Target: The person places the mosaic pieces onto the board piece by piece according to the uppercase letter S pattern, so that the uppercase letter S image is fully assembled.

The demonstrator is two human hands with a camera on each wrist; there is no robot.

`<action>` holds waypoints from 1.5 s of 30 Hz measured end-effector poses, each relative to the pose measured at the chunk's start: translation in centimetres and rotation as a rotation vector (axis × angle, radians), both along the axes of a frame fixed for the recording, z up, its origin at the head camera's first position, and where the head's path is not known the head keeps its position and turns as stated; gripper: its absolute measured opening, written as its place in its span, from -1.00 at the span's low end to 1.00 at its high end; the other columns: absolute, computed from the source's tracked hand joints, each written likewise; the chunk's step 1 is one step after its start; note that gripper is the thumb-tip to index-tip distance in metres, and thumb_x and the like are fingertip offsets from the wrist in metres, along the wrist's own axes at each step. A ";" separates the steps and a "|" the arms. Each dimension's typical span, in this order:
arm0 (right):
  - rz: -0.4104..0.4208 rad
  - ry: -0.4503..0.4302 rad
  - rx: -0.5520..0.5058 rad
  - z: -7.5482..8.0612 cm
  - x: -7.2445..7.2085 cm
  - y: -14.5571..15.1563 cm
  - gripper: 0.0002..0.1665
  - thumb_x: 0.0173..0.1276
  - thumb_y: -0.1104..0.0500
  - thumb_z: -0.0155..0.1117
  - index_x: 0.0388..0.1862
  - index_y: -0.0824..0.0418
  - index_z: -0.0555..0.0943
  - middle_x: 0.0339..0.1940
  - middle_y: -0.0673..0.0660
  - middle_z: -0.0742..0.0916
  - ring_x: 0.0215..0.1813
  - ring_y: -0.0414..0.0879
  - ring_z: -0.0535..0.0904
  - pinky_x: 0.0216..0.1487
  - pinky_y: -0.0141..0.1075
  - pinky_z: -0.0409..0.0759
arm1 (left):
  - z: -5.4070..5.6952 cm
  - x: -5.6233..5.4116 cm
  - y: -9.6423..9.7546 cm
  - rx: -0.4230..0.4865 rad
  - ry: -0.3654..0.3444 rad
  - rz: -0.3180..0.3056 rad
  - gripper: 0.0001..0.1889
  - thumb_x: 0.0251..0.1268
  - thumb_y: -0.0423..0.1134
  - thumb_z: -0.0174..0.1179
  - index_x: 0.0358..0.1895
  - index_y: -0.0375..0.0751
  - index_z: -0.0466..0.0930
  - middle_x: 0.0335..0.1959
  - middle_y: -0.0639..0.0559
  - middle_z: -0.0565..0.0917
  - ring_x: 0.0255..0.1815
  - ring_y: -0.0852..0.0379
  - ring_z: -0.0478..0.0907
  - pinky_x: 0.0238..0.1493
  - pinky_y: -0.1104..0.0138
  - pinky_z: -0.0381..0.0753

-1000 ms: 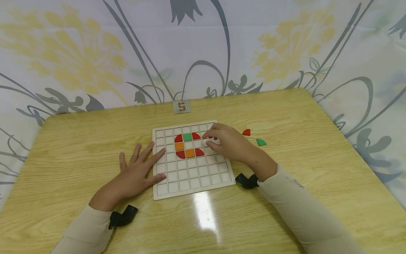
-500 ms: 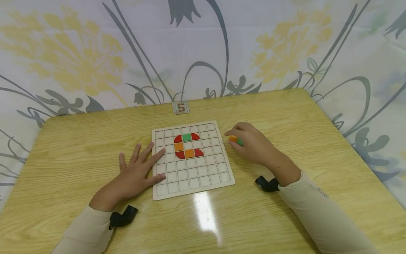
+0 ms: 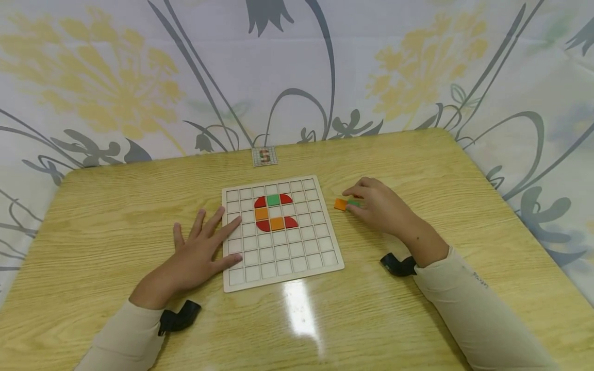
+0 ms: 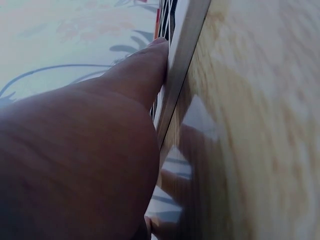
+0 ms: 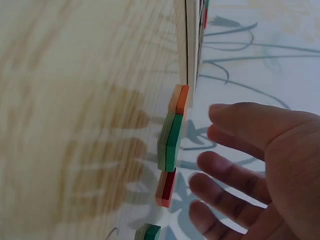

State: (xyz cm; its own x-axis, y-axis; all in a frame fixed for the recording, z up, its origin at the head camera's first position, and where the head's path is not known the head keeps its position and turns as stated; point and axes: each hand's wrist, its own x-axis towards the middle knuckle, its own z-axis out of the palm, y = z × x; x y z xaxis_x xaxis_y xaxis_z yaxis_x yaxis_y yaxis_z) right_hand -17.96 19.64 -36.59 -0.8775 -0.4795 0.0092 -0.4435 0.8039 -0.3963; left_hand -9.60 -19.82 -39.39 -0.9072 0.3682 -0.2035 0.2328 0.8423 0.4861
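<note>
My left hand lies with spread fingers at the left edge of a pale gridded board, its fingertips on the squares. Set in the grid are red rounded pieces, orange squares and a green square, forming a curved figure. Right of the board, my right hand hovers with loosely bent fingers over a loose orange tile and green tile. In the right wrist view its fingers are apart from the tiles; a red piece and another green piece lie close by, hidden in the head view.
A small card printed with an S-like pattern on a grid lies at the table's back edge. Behind the wooden table hangs a flowered cloth. Black curved devices sit at both wrists.
My right hand has moved right, away from the board, to the loose tiles, then drawn slightly further back, showing more of the orange tile. The left hand stays on the board.
</note>
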 end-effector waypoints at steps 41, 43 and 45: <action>0.013 -0.059 0.039 -1.5 -0.1 -0.5 -0.69 0.38 0.14 0.38 0.05 0.23 0.69 -0.04 0.19 0.64 -0.05 0.04 0.52 -0.01 -0.10 0.57 | 0.0 0.0 0.0 -0.002 -0.001 0.001 -0.19 0.40 0.34 0.04 0.62 0.32 -0.06 0.69 -0.02 -0.28 0.64 -0.30 -0.55 0.32 -0.42 -0.72; 0.010 -0.062 0.040 -1.4 -0.1 -0.5 -0.69 0.38 0.14 0.37 0.05 0.24 0.69 -0.04 0.19 0.64 -0.05 0.04 0.52 -0.01 -0.10 0.57 | 0.0 0.0 0.0 -0.003 -0.003 0.002 -0.19 0.39 0.34 0.04 0.62 0.32 -0.06 0.69 -0.01 -0.29 0.64 -0.30 -0.55 0.33 -0.42 -0.72; 0.007 -0.069 0.044 -1.4 -0.1 -0.5 -0.68 0.39 0.14 0.37 0.05 0.24 0.68 -0.04 0.19 0.64 -0.05 0.04 0.52 -0.01 -0.10 0.57 | 0.0 0.0 0.0 -0.005 -0.004 0.001 -0.19 0.39 0.35 0.04 0.62 0.32 -0.06 0.69 -0.01 -0.29 0.64 -0.29 -0.55 0.33 -0.42 -0.71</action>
State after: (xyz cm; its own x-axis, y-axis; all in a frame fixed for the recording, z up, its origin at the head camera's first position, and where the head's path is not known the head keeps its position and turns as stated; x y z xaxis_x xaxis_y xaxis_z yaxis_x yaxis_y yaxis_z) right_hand -18.02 19.12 -38.00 -0.8721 -0.4841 -0.0718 -0.4220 0.8182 -0.3905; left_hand -9.61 -19.82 -39.37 -0.9067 0.3661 -0.2092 0.2298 0.8450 0.4830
